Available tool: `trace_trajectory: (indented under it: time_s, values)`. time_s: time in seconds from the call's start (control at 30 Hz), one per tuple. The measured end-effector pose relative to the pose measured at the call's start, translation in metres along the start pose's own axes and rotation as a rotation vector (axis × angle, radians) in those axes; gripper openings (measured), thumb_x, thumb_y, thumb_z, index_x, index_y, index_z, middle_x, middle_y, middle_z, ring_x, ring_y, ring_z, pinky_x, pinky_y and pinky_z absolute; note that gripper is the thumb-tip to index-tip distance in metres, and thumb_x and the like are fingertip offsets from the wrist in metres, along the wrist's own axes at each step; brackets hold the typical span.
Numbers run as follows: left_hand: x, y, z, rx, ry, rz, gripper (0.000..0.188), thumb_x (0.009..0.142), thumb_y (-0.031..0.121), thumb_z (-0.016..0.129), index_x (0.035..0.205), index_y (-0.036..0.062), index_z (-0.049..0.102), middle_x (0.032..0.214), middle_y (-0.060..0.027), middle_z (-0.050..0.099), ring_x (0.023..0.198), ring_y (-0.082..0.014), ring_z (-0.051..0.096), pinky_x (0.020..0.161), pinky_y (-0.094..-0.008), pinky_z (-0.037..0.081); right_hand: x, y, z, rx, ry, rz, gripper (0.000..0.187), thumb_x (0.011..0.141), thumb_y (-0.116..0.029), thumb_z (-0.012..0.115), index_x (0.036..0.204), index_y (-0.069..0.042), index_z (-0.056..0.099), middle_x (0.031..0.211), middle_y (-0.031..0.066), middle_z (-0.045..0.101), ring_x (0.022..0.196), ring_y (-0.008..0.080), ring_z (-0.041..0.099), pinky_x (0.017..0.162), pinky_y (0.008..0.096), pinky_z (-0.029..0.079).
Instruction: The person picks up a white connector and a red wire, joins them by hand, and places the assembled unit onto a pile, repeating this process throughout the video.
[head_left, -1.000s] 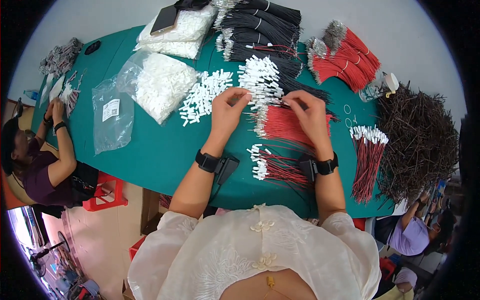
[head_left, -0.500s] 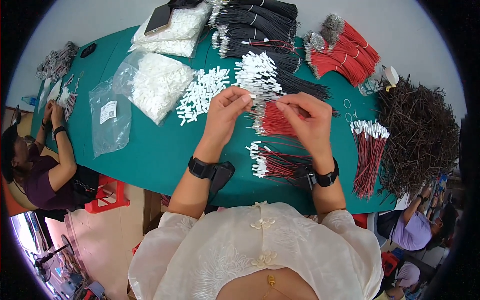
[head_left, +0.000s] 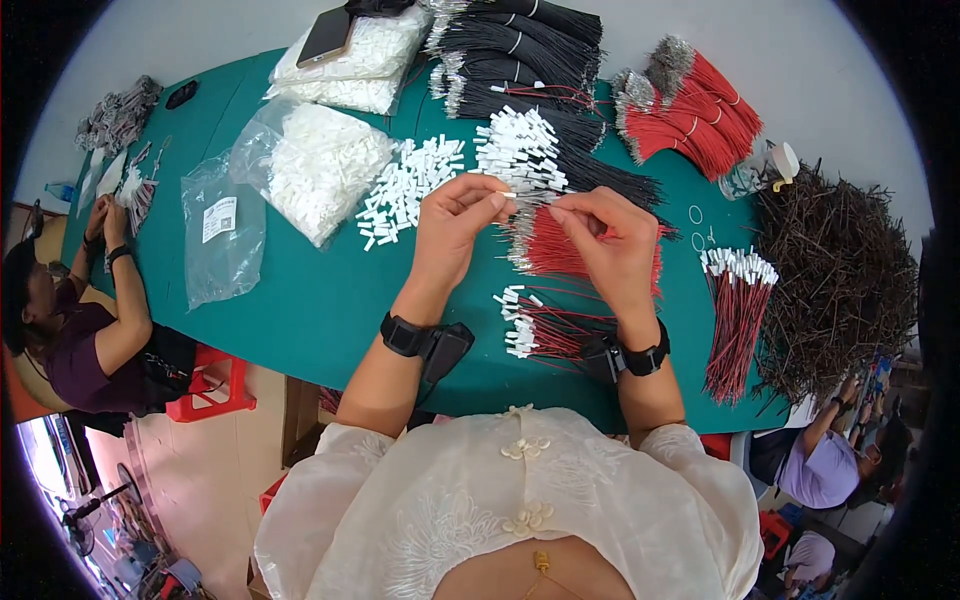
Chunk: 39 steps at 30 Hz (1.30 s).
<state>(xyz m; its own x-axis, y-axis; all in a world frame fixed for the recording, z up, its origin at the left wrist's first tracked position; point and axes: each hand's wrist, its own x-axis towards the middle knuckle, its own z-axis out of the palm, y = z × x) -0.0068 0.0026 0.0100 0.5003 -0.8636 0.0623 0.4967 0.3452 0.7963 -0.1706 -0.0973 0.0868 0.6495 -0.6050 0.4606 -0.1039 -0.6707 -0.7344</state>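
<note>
Head view: fine handwork over the green table (head_left: 320, 330).
Left hand (head_left: 455, 218): grip pinches a small white plastic connector (head_left: 510, 195) near silver-tipped red wires (head_left: 565, 250). Right hand (head_left: 615, 240) just beside, grip pressed together; cannot tell on what.

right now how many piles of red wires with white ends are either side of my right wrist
2: the left pile, partly hidden behind your right wrist, and the right pile, beside the dark brown heap. Others may be hidden.
</note>
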Motion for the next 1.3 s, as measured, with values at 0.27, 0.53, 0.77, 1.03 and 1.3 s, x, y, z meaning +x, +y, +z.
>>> trace_trajectory:
  time_s: [0.27, 0.53, 0.77, 1.03, 1.3]
  values:
    - [0.0, 0.001, -0.001, 0.074, -0.005, 0.022, 0.015, 0.092, 0.001, 0.068, 0.107, -0.003, 0.07, 0.096, -0.0099, 0.073, 0.086, -0.0151, 0.071, 0.078, -0.0267, 0.056, 0.001, -0.002, 0.0, -0.011, 0.008, -0.014, 0.008, 0.083, 0.0, 0.076, 0.091, 0.002, 0.073, 0.074, 0.0043, 0.063, 0.064, 0.0103, 0.056, 0.058, 0.0237, 0.042]
    - [-0.002, 0.006, 0.008, 0.219, 0.029, 0.09, 0.016, 0.09, -0.001, 0.071, 0.105, -0.0052, 0.072, 0.097, -0.01, 0.074, 0.091, -0.0143, 0.07, 0.082, -0.0262, 0.056, 0.003, 0.01, -0.001, -0.036, 0.032, -0.108, 0.006, 0.085, 0.001, 0.073, 0.091, 0.002, 0.071, 0.09, 0.0096, 0.068, 0.082, 0.0157, 0.065, 0.073, 0.0243, 0.051]
    - [-0.004, 0.01, 0.008, 0.31, -0.013, 0.134, 0.015, 0.089, -0.002, 0.072, 0.104, -0.0044, 0.073, 0.1, -0.0097, 0.074, 0.091, -0.0124, 0.069, 0.082, -0.0241, 0.055, 0.014, 0.013, 0.013, 0.412, -0.039, 0.11, 0.004, 0.088, 0.002, 0.068, 0.089, 0.004, 0.066, 0.101, 0.0134, 0.068, 0.097, 0.0169, 0.065, 0.087, 0.0276, 0.05]
    - [-0.01, 0.017, 0.016, 0.262, 0.0, 0.124, 0.018, 0.087, -0.008, 0.071, 0.105, -0.004, 0.071, 0.1, -0.0114, 0.073, 0.093, -0.0173, 0.07, 0.084, -0.0271, 0.057, -0.001, -0.013, -0.005, 0.244, -0.014, 0.062, 0.003, 0.089, 0.002, 0.068, 0.09, 0.004, 0.066, 0.095, 0.0105, 0.069, 0.089, 0.0142, 0.065, 0.081, 0.0262, 0.05]
    - [-0.002, 0.01, 0.005, 0.066, -0.063, -0.033, 0.019, 0.086, -0.005, 0.073, 0.104, -0.003, 0.072, 0.101, -0.0109, 0.074, 0.093, -0.015, 0.07, 0.083, -0.0262, 0.056, -0.006, -0.006, -0.011, -0.021, -0.035, -0.013, 0.006, 0.085, 0.001, 0.072, 0.088, 0.002, 0.067, 0.085, 0.0073, 0.069, 0.078, 0.0137, 0.065, 0.071, 0.026, 0.049]
